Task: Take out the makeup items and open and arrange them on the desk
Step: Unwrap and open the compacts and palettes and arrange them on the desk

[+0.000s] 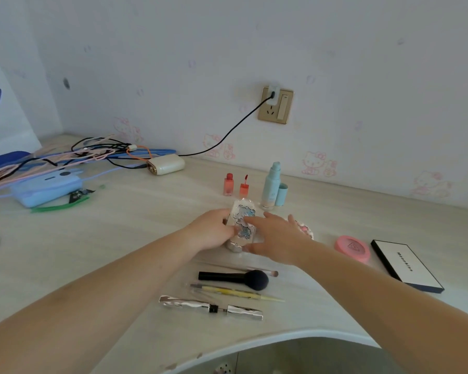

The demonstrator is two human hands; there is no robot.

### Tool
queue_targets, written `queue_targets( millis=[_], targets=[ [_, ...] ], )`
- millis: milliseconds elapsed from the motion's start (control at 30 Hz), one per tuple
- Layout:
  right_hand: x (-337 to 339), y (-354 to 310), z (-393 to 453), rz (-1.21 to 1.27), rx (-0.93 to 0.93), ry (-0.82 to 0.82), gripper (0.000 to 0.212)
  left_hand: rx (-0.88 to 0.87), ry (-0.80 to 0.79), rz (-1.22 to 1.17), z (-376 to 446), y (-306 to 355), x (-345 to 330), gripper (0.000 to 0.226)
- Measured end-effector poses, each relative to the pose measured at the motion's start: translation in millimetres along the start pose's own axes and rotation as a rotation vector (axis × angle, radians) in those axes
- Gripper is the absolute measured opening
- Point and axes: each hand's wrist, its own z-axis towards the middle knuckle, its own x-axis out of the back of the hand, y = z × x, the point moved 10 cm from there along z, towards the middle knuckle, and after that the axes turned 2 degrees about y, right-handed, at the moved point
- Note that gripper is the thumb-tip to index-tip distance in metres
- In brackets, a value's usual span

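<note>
You have both hands at the middle of the desk [97,238], on a small ornate case [242,221] with a blue and silver relief on its lid. Your left hand [214,229] curls around the left side of the case and grips it. Your right hand [277,237] lies on the right side with the fingers nearly straight, the fingertips touching the lid; whether the thumb below also pinches the case, I cannot tell.

Behind the case stand a red lip tint bottle [229,184], its wand cap [244,186] upright just beside it, and a light blue pump bottle [271,186] with its cap [281,195] standing next to it. On your right lie a pink round compact [353,249] and a closed white palette [405,265], near each other. In front of your hands lie a black powder brush [235,278], a yellow thin brush [241,292] and an opened silver mascara [210,307], in rows. Far left there are cables [92,152] and a blue power bank [46,188].
</note>
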Motion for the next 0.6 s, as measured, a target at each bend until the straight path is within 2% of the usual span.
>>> queue_targets(
  millis=[100, 167, 267, 367, 467, 533, 600],
  targets=[
    [16.6, -12.8, -2.1, 0.098, 0.034, 0.126, 0.065, -0.029, 0.042, -0.321, -11.2, 9.6, 16.8, 0.047],
    [29.1, -21.2, -3.8, 0.106, 0.085, 0.196, 0.064, -0.025, 0.056, -0.443, -18.7, 10.6, 29.8, 0.047],
    [56.3, -26.7, -12.7, 0.024, 0.157, 0.348, 0.065, -0.031, 0.054, -0.499, -29.3, 11.7, 47.9, 0.044],
    [82.0, -35.0, -27.5, -0.075, 0.271, 0.469, 0.065, 0.008, -0.036, -0.532, -40.7, 14.0, 52.1, 0.035],
    [88.9, -48.6, -38.6, -0.116, 0.419, 0.371, 0.063, -0.005, -0.118, -0.547, -51.1, 25.2, 51.0, 0.027],
    [93.3, -49.0, -47.0, -0.076, 0.416, 0.300, 0.059, -0.010, -0.107, -0.614, -55.7, 33.5, 52.5, 0.024],
    [101.5, -41.7, -55.7, -0.023, 0.357, 0.297, 0.060, -0.001, -0.086, -0.767, -59.5, 42.3, 52.4, 0.024]
  ],
)
